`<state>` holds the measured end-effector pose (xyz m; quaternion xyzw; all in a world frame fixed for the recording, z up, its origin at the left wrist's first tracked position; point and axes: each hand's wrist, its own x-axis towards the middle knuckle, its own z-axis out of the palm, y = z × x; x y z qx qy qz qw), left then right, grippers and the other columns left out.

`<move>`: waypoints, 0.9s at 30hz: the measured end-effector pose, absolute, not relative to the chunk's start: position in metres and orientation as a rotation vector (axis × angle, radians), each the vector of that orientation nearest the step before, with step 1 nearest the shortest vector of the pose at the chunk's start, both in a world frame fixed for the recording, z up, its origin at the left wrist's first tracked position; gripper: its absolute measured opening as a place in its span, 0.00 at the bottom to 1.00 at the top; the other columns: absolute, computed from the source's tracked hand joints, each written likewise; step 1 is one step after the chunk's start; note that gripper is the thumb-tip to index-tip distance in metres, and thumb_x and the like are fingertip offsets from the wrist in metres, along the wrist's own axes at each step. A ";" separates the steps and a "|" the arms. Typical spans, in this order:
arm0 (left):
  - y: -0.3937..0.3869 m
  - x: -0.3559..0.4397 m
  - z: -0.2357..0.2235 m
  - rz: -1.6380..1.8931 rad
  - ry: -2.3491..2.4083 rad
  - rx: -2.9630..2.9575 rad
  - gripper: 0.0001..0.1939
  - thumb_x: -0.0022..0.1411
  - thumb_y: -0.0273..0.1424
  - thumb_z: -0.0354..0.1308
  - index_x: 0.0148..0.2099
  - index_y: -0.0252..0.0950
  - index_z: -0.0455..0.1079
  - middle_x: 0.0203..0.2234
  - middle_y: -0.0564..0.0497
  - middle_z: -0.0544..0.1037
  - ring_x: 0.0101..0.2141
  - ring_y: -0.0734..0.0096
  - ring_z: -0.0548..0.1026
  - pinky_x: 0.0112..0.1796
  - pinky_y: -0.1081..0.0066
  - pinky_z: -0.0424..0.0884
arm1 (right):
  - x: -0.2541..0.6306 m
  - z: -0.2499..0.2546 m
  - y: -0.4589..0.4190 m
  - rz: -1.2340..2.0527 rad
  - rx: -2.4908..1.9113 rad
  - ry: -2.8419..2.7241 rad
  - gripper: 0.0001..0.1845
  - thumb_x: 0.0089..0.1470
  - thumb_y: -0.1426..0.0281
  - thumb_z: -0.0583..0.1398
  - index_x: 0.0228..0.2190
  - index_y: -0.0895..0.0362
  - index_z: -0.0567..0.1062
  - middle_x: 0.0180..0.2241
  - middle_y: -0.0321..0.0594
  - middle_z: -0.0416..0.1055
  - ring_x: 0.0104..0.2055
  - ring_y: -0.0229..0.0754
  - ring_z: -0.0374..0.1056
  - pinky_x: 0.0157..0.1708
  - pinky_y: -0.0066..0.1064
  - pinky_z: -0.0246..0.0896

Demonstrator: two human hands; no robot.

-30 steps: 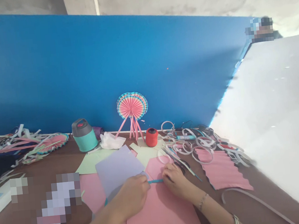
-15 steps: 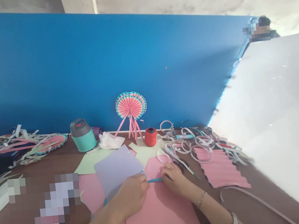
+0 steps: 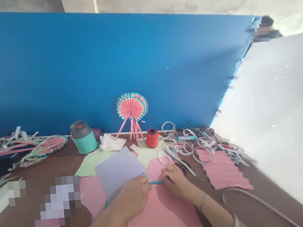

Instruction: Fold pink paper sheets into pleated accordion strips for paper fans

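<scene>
My left hand (image 3: 131, 198) and my right hand (image 3: 176, 182) rest on a pink paper sheet (image 3: 161, 216) on the brown table. Both hands are closed in a pinch, one on each end of a thin teal strip (image 3: 156, 182) stretched between them. A lavender sheet (image 3: 118, 170) lies just beyond my left hand, partly under it. Black scissors (image 3: 185, 166) lie right behind my right hand.
A pleated pink sheet (image 3: 225, 172) and curled white paper strips (image 3: 197, 146) lie to the right. Farther back stand a red thread spool (image 3: 152, 138), a teal flask (image 3: 83, 137) and a paper fan (image 3: 132, 107) against the blue partition (image 3: 83, 70). A white board (image 3: 281, 122) leans at right.
The view has drifted slightly; both hands stay pinched on the teal strip in almost the same place.
</scene>
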<state>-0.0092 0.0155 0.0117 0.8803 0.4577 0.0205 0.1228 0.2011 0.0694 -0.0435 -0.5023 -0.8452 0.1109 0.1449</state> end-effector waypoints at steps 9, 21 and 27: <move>0.016 -0.011 0.006 0.113 1.329 2.581 0.16 0.63 0.23 0.43 0.41 0.37 0.72 0.36 0.47 0.74 0.40 0.63 0.72 0.42 0.64 0.69 | 0.202 -0.047 0.071 0.360 -1.432 -2.422 0.12 0.53 0.78 0.52 0.21 0.57 0.68 0.30 0.38 0.67 0.35 0.40 0.60 0.39 0.33 0.51; 0.015 -0.010 0.010 0.093 1.322 2.574 0.16 0.64 0.23 0.42 0.41 0.38 0.72 0.36 0.47 0.74 0.40 0.63 0.72 0.41 0.65 0.68 | 0.199 -0.043 0.068 0.324 -1.469 -2.414 0.12 0.51 0.79 0.53 0.20 0.57 0.68 0.30 0.38 0.67 0.36 0.41 0.60 0.38 0.33 0.50; 0.015 -0.010 0.013 0.095 1.327 2.560 0.16 0.65 0.24 0.43 0.43 0.38 0.71 0.37 0.47 0.73 0.40 0.64 0.72 0.41 0.67 0.67 | 0.199 -0.044 0.068 0.315 -1.474 -2.415 0.12 0.51 0.79 0.53 0.20 0.57 0.68 0.31 0.38 0.67 0.36 0.41 0.59 0.39 0.33 0.50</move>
